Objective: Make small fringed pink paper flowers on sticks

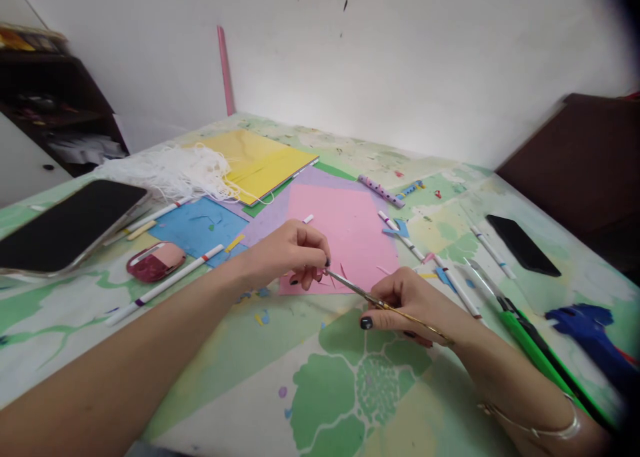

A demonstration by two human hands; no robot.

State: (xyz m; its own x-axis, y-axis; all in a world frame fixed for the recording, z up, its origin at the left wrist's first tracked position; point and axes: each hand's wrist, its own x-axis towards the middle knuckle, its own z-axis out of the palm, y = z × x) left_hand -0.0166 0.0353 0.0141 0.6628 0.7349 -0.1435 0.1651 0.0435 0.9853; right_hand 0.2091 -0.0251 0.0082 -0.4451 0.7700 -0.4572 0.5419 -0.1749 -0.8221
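My right hand [407, 304] is closed round a thin metal tool [353, 288] with gold-coloured handles, which looks like small scissors. The tool points left, up to the fingertips of my left hand [300, 254]. My left hand is closed in a pinch near its tip; what lies between those fingers is too small to make out. Beneath and behind both hands lies a pink sheet [335, 224] on a lilac sheet [270, 214], with thin pink slivers near the hands.
Left are a tablet [70, 224], white yarn [175, 170], a yellow pad [260, 157], blue sheet [200, 224] and red eraser-like item [156, 262]. Right are markers [415, 247], a phone [523, 244], green cutter [540, 357] and blue object [590, 330]. A wall stands behind.
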